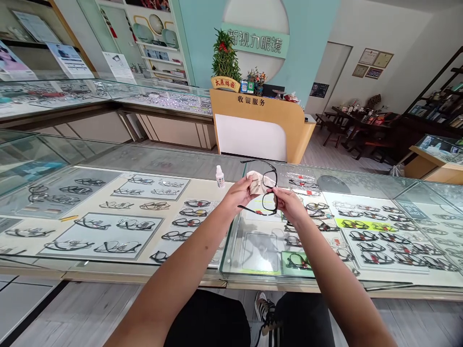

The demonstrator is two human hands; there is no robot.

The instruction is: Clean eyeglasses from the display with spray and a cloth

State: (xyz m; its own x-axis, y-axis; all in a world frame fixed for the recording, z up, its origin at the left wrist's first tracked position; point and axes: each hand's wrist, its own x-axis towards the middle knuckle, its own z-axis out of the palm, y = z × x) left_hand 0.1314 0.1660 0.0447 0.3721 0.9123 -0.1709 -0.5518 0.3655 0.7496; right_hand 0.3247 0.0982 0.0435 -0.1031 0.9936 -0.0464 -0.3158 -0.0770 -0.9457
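Note:
Black-framed glasses (269,196) are held up over the glass counter, turned on their side with both temples pointing left. My right hand (289,205) pinches the frame near its middle, from the right. In my left hand (239,193) is a pale cloth (257,183), its fingers closed on it; the cloth lies beside and partly behind the upper lens. Whether the cloth touches that lens cannot be made out. A small white bottle (220,177) stands upright on the counter, to the left of my hands.
Rows of glasses lie inside the glass display counter (231,246). Behind it stands a wooden cashier desk (300,130) with a potted plant (226,60). More display cases line the left. A round dark tray (332,184) is right of my hands.

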